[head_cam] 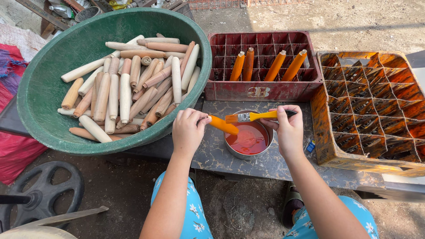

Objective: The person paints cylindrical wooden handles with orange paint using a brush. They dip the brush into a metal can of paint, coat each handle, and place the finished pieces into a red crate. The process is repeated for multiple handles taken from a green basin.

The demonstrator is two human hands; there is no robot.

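Observation:
My left hand (pixel 188 129) grips a wooden handle (pixel 223 125) coated in orange paint, holding it slanted over a metal can (pixel 248 138) of orange paint. My right hand (pixel 288 128) holds a paintbrush (pixel 252 116) with a yellow handle, its orange-stained bristles pointing left just above the painted handle. The can stands on a dark marbled board (pixel 212 155) in front of me.
A big green basin (pixel 44 88) at the left holds several bare wooden handles (pixel 128 84). A red crate (pixel 263 66) behind the can holds several orange-painted handles (pixel 274 65) upright. An orange-stained divided crate (pixel 372 110) stands at the right. A black wheel (pixel 42 188) lies on the ground, lower left.

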